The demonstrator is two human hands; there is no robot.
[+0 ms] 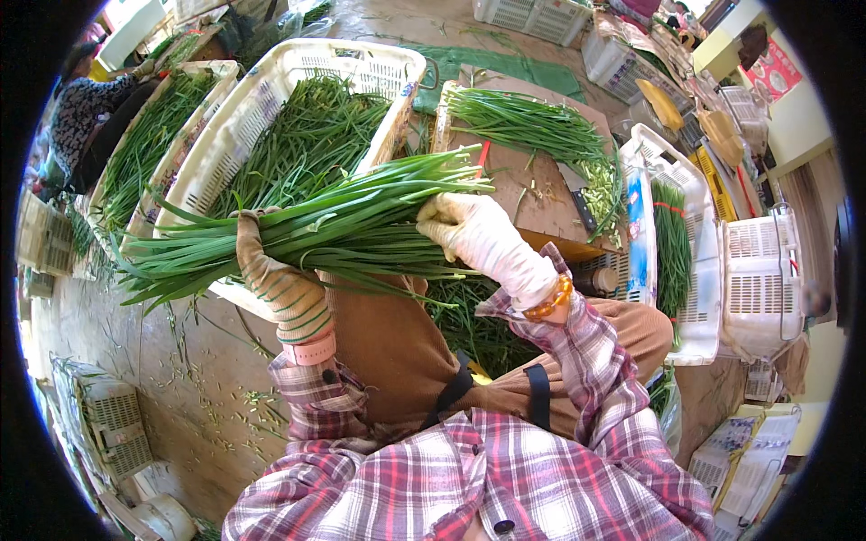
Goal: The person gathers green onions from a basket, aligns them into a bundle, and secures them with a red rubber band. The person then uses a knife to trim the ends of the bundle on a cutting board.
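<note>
A thick bunch of garlic chives (pixel 352 223) lies level across my lap, its leafy tips to the left and its pale stem ends to the right. My left hand (pixel 270 270), in a tan striped glove, is wrapped around the bunch toward its leafy half. At the stem end, my right hand (pixel 480 237) in a whitish glove has its fingers bent against the stems, partly hiding them. Just ahead, a wooden board (pixel 534 182) bears another pile of chives (pixel 528 125), a knife with a dark handle (pixel 583 208) and short stem trimmings (pixel 601 186).
A large white crate (pixel 203 162) of loose chives stands ahead left, with another filled crate (pixel 193 138) beyond it. A white crate (pixel 700 270) at right holds red-banded chives (pixel 671 250). A person (pixel 95 128) sits far left. Trimmings litter the floor (pixel 196 379).
</note>
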